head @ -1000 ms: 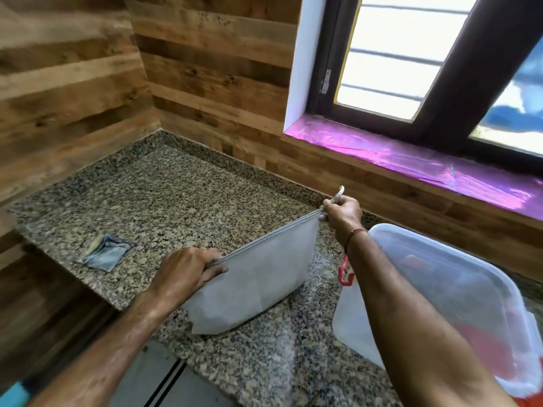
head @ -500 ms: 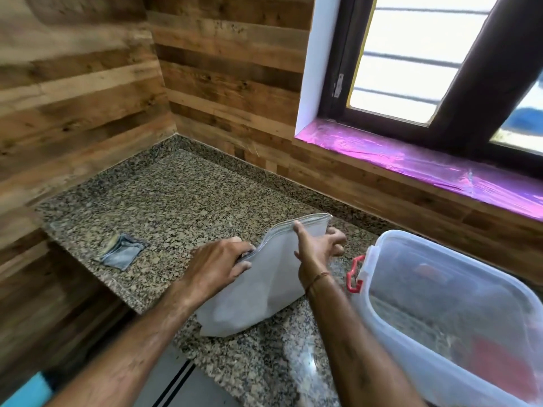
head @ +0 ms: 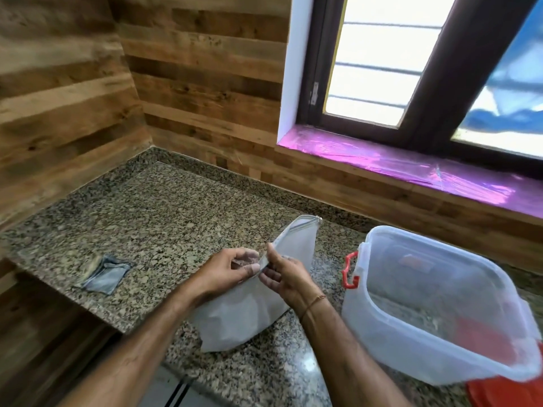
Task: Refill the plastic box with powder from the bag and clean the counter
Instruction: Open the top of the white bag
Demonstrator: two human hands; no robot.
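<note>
Powder bag [head: 244, 312] stands on the granite counter [head: 164, 218], just left of the open plastic box [head: 435, 304]. Left hand [head: 226, 274] and right hand [head: 286, 279] are together, pinching its top edge. Judged soft, saggy, bottom-heavy: support underneath. Folded cloth [head: 104, 274] lies well clear.

Change over the last second. The right hand [head: 289, 279] has left the far corner of the bag [head: 244, 312] — where it held the top edge stretched taut — and now meets the left hand [head: 227, 271] at the near end of that edge, just below frame centre. Both hands pinch the edge there, fingers [head: 252, 268] almost touching. The far corner, released, stands free and slack. The plastic box [head: 435, 304], earlier crossed by the right forearm, now shows its open rim unobstructed at lower right.
</note>
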